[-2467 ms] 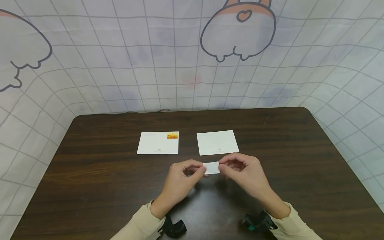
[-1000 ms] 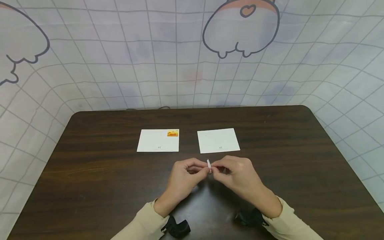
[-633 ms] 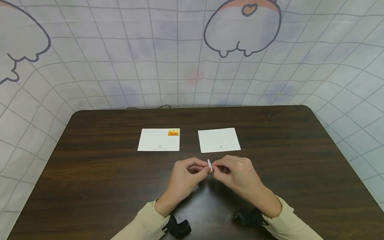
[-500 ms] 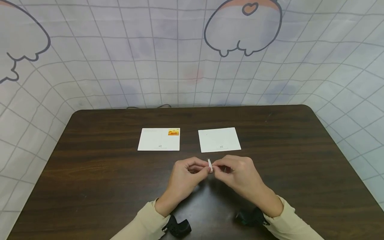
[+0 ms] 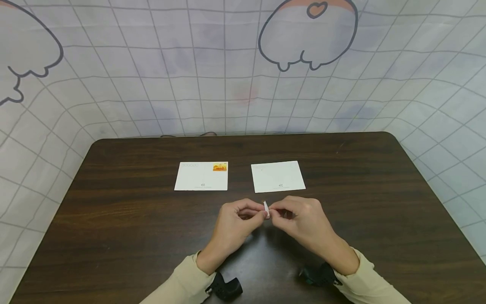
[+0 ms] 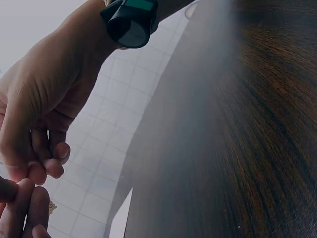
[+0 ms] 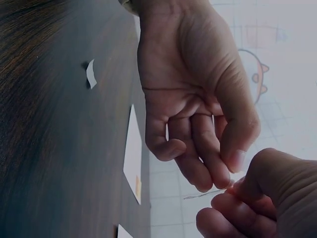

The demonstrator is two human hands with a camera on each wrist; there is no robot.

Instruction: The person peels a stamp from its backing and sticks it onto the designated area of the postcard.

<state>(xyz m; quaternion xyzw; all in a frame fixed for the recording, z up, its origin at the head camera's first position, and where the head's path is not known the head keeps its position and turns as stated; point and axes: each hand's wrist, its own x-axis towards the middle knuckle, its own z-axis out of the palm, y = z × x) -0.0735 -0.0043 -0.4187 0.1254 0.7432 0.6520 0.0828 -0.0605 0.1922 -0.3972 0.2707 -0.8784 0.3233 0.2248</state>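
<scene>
A small stamp (image 5: 266, 208) is held nearly edge-on over the table between both hands. Its scalloped yellow corner, part of the stamp (image 6: 52, 207), shows in the left wrist view. Thumb and fingertips of my left hand (image 5: 231, 226) pinch it from the left. From the right, the thumb and index finger of my right hand (image 5: 305, 217) pinch at its edge; fingertips hide most of it. Just beyond the hands lies a plain white postcard (image 5: 278, 177). To its left is another postcard (image 5: 197, 178), bearing an orange-yellow stamp (image 5: 219, 167) at its upper right corner.
A curled white paper strip (image 7: 91, 74) lies on the dark wooden table (image 5: 114, 219), seen in the right wrist view. Black wrist devices (image 5: 225, 289) sit under both sleeves. A gridded cloth (image 5: 171, 76) hangs behind the table's far edge.
The small stamp was spread flat, its white back showing, between the hands 2.5 seconds ago. It then turned edge-on as the hands drew together; the last second shows hardly any motion.
</scene>
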